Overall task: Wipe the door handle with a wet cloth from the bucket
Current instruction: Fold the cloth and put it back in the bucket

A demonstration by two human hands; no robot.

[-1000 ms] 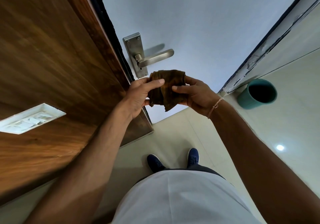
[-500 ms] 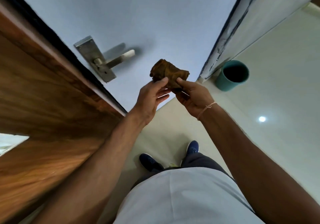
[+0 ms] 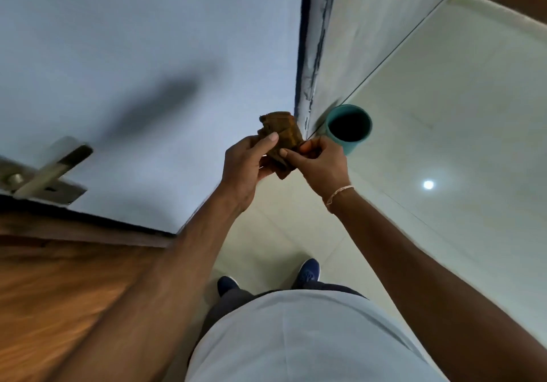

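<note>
A folded brown cloth (image 3: 283, 130) is held up in front of me between both hands. My left hand (image 3: 247, 164) grips its left side with the thumb on top. My right hand (image 3: 321, 159) pinches its lower right edge. The teal bucket (image 3: 349, 128) stands on the floor just right of the cloth, beside the door frame, and its inside looks dark. The metal door handle (image 3: 48, 171) with its back plate sits blurred at the far left edge on the pale door, well away from the cloth.
The pale door (image 3: 133, 41) fills the upper left; a wood-grain panel (image 3: 59, 293) is at the lower left. A door frame (image 3: 310, 56) runs down to the bucket. Glossy cream floor tiles (image 3: 444, 145) spread to the right. My blue shoes (image 3: 307, 272) stand below.
The view has swung right, so the door handle slid to the far left edge and the bucket came nearer the centre. Both hands still hold the cloth, now close to the bucket.
</note>
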